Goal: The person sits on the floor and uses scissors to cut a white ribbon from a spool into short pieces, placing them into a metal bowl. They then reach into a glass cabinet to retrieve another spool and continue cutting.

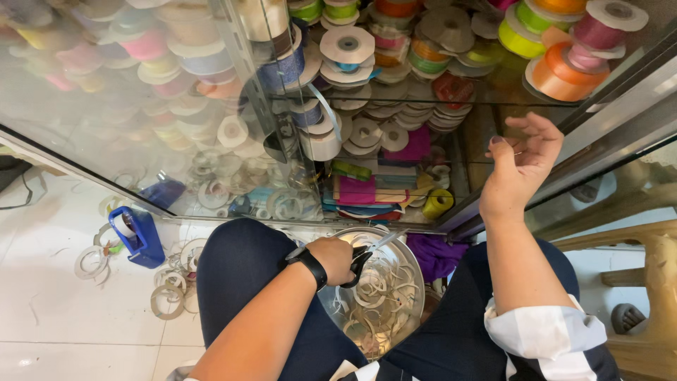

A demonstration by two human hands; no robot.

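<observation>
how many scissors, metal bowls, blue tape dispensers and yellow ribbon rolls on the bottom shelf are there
scissors: 1, in the left hand
metal bowl: 1
blue tape dispenser: 1
yellow ribbon roll: 1
total: 4

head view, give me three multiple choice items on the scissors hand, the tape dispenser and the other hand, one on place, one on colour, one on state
1. Where is the left hand with the scissors?
A. over the round metal tray between the knees
B. inside the glass cabinet
C. flat on the floor tiles

2. What colour is the tape dispenser on the floor?
A. red
B. blue
C. yellow

3. What state is the right hand in?
A. closed around a ribbon spool
B. flat on the knee
C. raised by the cabinet frame, fingers loosely curled, with no spool in its grip

Answers:
1 A, the hand and blades lie over the tray of curled strips.
2 B, its body is plainly blue against the white tiles.
3 C, the hand hangs in the air by the frame; whether it pinches something thin cannot be told.
</observation>
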